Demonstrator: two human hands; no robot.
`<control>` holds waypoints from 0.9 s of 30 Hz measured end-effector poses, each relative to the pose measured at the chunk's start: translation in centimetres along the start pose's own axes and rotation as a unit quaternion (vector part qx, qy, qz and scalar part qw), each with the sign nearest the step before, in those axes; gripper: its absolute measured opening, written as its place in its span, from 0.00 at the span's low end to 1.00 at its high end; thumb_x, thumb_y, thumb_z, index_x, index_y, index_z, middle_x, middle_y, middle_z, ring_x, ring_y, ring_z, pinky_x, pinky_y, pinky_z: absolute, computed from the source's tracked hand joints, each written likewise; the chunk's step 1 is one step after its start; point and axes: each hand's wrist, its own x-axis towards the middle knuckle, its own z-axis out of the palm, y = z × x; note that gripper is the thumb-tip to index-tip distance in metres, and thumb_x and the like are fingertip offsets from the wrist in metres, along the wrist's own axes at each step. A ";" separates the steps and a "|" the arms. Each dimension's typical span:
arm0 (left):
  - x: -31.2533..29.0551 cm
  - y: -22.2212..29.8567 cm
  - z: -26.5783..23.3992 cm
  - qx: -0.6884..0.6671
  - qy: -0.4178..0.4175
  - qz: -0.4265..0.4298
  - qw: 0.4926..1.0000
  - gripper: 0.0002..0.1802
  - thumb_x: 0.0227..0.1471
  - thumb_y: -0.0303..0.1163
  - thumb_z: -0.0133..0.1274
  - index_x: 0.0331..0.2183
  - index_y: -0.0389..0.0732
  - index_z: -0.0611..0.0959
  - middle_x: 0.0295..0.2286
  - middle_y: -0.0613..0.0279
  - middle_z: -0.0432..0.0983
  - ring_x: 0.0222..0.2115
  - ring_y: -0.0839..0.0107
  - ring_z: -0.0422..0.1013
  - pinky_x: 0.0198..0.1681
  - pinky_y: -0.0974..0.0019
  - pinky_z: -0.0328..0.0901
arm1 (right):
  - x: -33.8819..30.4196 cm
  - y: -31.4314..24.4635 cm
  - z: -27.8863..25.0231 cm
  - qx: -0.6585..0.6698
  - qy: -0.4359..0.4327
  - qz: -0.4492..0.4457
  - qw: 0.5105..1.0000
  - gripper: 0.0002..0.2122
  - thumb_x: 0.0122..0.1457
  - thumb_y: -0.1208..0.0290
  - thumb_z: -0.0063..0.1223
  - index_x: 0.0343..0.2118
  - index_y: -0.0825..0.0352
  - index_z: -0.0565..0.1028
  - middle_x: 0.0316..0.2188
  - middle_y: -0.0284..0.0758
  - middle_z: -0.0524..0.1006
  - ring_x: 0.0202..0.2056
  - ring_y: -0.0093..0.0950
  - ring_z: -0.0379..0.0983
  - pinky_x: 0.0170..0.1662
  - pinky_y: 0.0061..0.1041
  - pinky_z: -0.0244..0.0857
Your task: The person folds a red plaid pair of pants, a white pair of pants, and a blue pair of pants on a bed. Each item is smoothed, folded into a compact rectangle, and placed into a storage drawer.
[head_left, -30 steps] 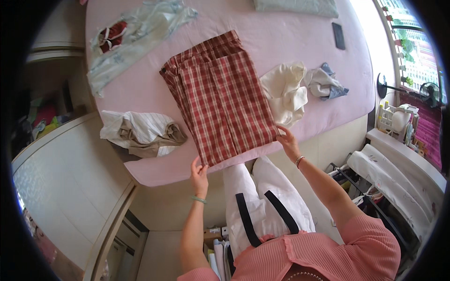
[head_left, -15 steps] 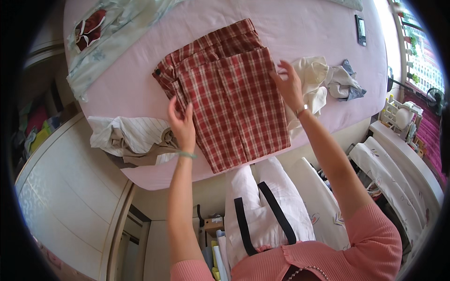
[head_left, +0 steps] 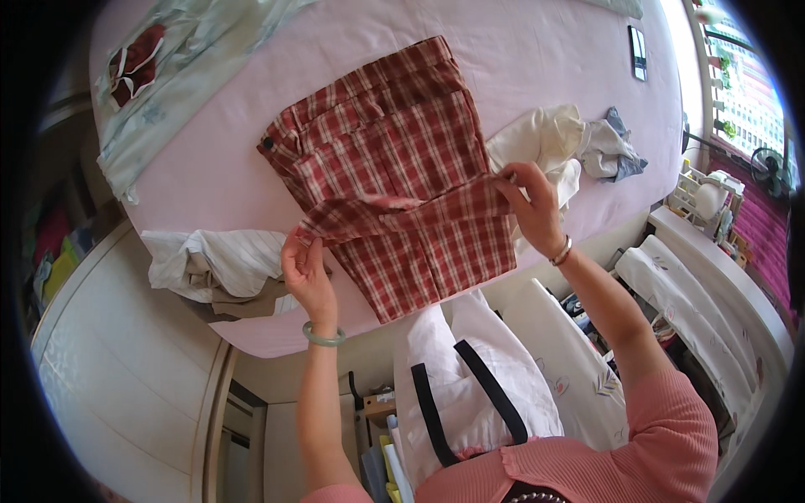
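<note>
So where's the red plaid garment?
In the head view, the red plaid garment lies centrally on the pink sheet, left of the cream cloth, held by the left hand and right hand.

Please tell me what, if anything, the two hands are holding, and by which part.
Both hold the red plaid garment: the left hand by the left end of a lifted strip of its cloth, the right hand by the right end.
</note>
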 end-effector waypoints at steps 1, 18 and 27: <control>0.0 -0.3 -0.4 0.008 -0.002 -0.025 1.000 0.10 0.58 0.32 0.56 0.37 0.36 0.75 0.38 0.66 0.72 0.33 0.80 0.64 0.40 0.75 0.62 | 1.2 -0.6 0.3 -0.026 -0.002 -0.009 1.000 0.08 0.57 0.75 0.57 0.39 0.67 0.76 0.30 0.39 0.79 0.31 0.26 0.75 0.36 0.26 0.68; 7.0 -1.2 4.4 0.115 -0.034 0.006 0.993 0.24 0.54 0.45 0.60 0.40 0.33 0.74 0.35 0.59 0.69 0.37 0.74 0.65 0.44 0.71 0.62 | 14.0 -0.1 6.6 -0.449 -0.205 -0.248 0.833 0.25 0.54 0.58 0.60 0.53 0.60 0.70 0.44 0.31 0.75 0.51 0.29 0.65 0.61 0.37 0.48; 4.4 0.2 2.5 0.029 -0.075 -0.014 0.997 0.34 0.53 0.44 0.61 0.53 0.34 0.67 0.42 0.54 0.70 0.46 0.68 0.67 0.49 0.69 0.63 | 9.8 -0.3 4.8 -0.347 -0.204 -0.389 0.829 0.11 0.49 0.68 0.63 0.35 0.63 0.75 0.50 0.33 0.72 0.55 0.31 0.63 0.62 0.39 0.49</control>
